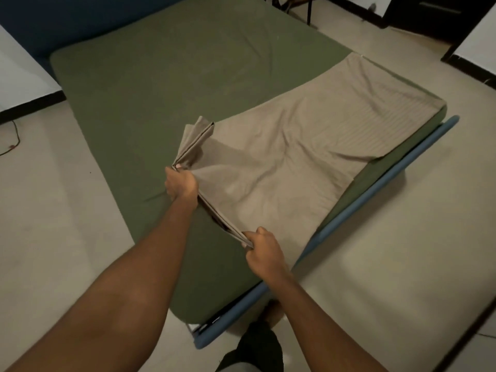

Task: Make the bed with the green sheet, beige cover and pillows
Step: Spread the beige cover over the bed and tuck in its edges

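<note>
The green sheet is stretched over the mattress and covers it from end to end. A folded beige cover lies across the near right part of the bed, reaching the far right edge. My left hand grips a bunched corner of the cover's near edge, lifted a little off the sheet. My right hand pinches the same folded edge lower down, near the foot of the bed. The edge runs taut between both hands. No pillows are in view.
A blue bed frame rail runs along the right side and foot. Pale tiled floor surrounds the bed. A dark headboard stands at the far end, chair legs beyond it, and a thin cable lies on the left floor.
</note>
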